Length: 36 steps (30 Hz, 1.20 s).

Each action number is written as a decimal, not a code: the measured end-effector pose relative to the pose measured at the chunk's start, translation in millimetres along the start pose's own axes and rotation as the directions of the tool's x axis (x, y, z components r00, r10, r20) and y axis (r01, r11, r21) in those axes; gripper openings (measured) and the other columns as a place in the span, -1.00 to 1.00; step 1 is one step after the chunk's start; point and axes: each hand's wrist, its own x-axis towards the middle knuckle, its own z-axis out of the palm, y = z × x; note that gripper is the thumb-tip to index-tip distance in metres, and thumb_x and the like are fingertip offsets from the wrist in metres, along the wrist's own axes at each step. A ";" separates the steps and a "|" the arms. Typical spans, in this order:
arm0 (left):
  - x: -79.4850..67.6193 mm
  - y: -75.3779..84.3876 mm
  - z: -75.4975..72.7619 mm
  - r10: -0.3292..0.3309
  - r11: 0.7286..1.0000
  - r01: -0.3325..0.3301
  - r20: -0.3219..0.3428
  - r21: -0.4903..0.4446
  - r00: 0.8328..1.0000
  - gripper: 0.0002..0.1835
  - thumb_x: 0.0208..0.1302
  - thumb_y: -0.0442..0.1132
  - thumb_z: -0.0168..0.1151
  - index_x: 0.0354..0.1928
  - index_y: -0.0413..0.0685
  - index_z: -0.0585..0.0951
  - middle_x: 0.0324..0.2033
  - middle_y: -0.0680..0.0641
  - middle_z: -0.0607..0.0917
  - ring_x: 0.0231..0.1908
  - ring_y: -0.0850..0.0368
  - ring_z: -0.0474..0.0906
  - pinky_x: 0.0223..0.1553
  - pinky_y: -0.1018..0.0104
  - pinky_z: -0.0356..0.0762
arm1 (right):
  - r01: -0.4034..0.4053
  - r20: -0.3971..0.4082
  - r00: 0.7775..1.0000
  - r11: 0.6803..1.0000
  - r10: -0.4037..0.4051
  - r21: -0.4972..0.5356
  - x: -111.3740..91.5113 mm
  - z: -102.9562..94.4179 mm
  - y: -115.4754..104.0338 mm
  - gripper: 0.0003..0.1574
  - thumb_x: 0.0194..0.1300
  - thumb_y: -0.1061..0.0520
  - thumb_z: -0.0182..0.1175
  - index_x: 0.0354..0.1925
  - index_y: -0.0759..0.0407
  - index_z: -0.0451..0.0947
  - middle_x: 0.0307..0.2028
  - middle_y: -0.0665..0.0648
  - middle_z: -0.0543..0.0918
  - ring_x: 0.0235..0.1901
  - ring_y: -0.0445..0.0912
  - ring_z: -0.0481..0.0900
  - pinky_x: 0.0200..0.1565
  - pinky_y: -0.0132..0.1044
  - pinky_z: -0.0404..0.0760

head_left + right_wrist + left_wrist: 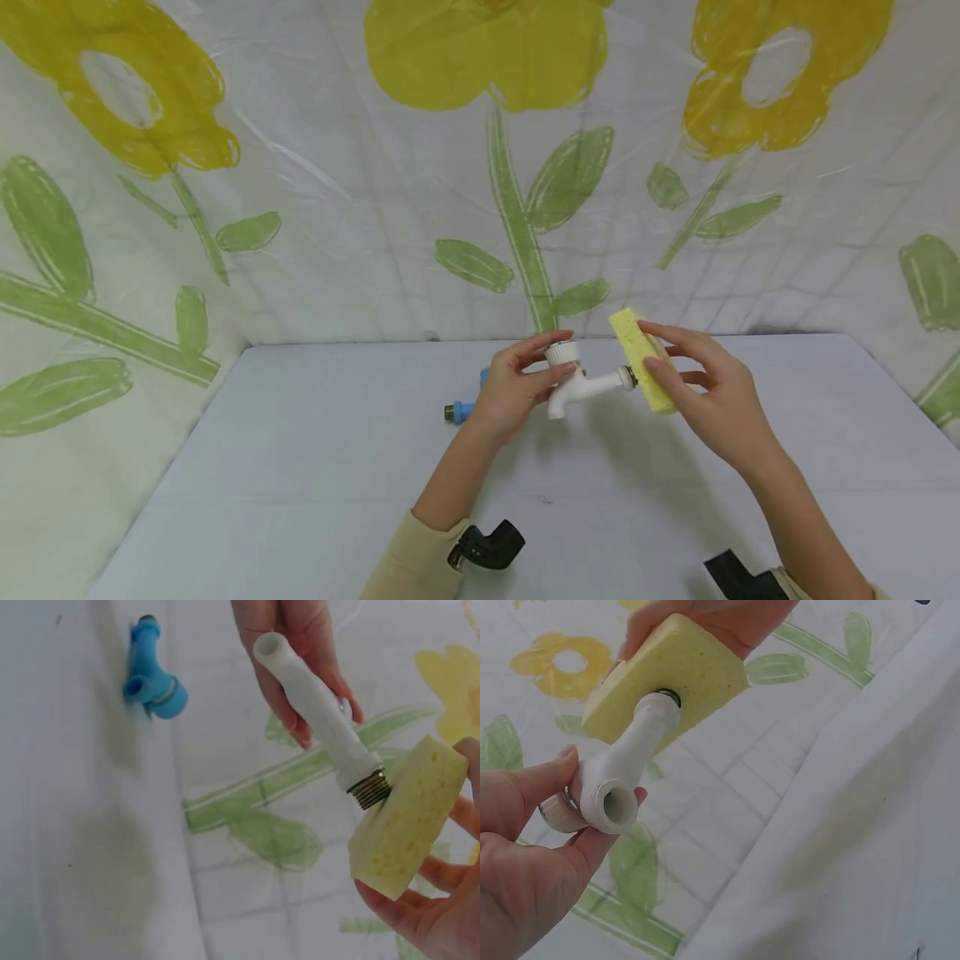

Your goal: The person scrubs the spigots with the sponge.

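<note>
My left hand (pixel 510 387) grips a white plastic tap (pixel 592 385) by its round ribbed knob, thumb on one side and fingers on the other. The tap is held up over the table, spout pointing down. Its threaded brass end (pixel 370 789) faces right and meets the flat side of a yellow sponge (pixel 643 358). With thumb and fingertips, my right hand (pixel 712 387) holds that sponge by its edges. In the left wrist view the sponge (pixel 679 671) stands behind the tap's far end, and the tap's spout opening (pixel 619 806) faces the camera.
A blue tap (pixel 156 675) lies on the white table (pixel 315 450), partly hidden behind the left hand in the head view. Behind the table hangs a pale sheet (pixel 337 208) printed with yellow flowers and green leaves.
</note>
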 end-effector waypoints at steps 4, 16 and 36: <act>0.3 -0.6 -0.4 0.008 1.000 -0.008 0.011 -0.020 1.000 -0.56 0.51 -0.45 0.24 0.38 -0.23 0.59 0.14 -0.19 0.59 -0.08 0.15 0.74 -0.04 0.31 0.76 | 0.100 -0.035 0.994 0.987 -0.105 -0.125 -0.4 1.1 -2.6 -0.43 0.42 0.24 0.37 0.35 -0.04 0.64 0.29 0.13 0.62 0.19 -0.13 0.53 -0.10 -0.57 0.49; 3.0 -3.2 -0.6 0.030 0.994 -0.034 -0.036 -0.100 0.999 -0.60 0.54 -0.45 0.19 0.35 -0.29 0.59 0.04 -0.12 0.58 -0.18 0.18 0.72 -0.15 0.39 0.74 | 0.316 -0.006 0.938 0.861 -0.347 -0.398 0.4 8.5 -7.1 -0.36 0.09 0.24 0.55 0.18 -0.02 0.73 0.20 0.33 0.63 0.08 0.33 0.57 -0.22 0.28 0.69; 4.2 -4.4 1.1 -0.020 0.990 0.007 -0.091 -0.138 0.996 -0.54 0.47 -0.47 0.26 0.37 -0.34 0.55 -0.04 -0.06 0.52 -0.22 0.25 0.66 -0.28 0.45 0.72 | 0.427 0.009 0.877 0.773 -0.480 -0.469 0.7 23.6 -0.8 -0.45 0.09 0.11 0.47 0.12 0.03 0.77 0.13 0.33 0.68 0.05 0.35 0.60 -0.41 0.25 0.75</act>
